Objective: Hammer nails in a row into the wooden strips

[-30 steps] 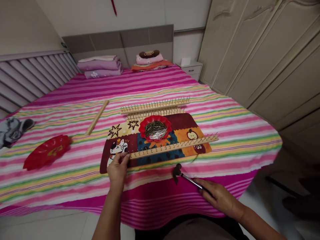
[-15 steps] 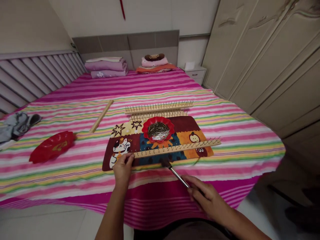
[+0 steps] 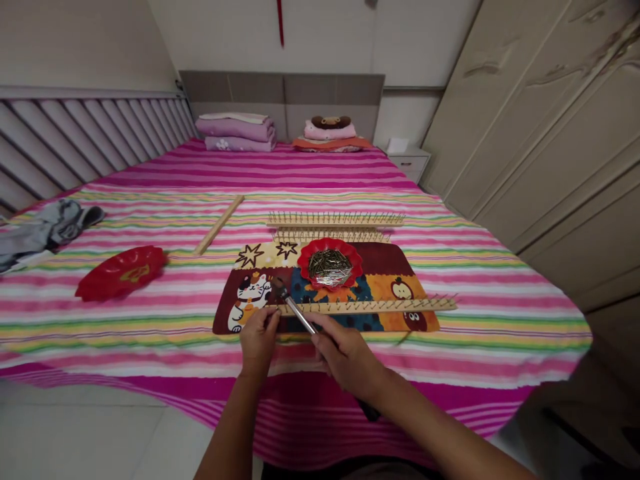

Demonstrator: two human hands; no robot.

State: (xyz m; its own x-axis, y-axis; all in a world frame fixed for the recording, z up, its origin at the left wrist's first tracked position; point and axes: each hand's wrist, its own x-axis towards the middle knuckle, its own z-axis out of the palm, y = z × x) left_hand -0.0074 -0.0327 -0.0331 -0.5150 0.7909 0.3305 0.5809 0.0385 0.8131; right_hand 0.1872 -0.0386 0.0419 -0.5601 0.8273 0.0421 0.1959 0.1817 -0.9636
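A wooden strip [image 3: 370, 306] studded with upright nails lies across a colourful patchwork mat [image 3: 380, 257] on the striped bed. My left hand [image 3: 258, 339] is closed, pinching at the strip's left end. My right hand [image 3: 345, 353] grips the metal shaft of a small hammer [image 3: 290, 303], whose dark head hovers over that left end, just above my left fingers. A red dish [image 3: 330, 263] heaped with loose nails sits on the mat behind the strip.
Two more nailed strips [image 3: 335, 219] lie behind the mat, and a plain wooden stick [image 3: 219, 225] to their left. An empty red dish [image 3: 120, 272] and grey cloth [image 3: 45, 227] rest at the left. Folded bedding [image 3: 235, 130] lies by the headboard; wardrobes [image 3: 540, 133] stand on the right.
My right hand has swung the hammer leftward from the bed's near edge to the strip's left end. My left hand has stayed on that end.
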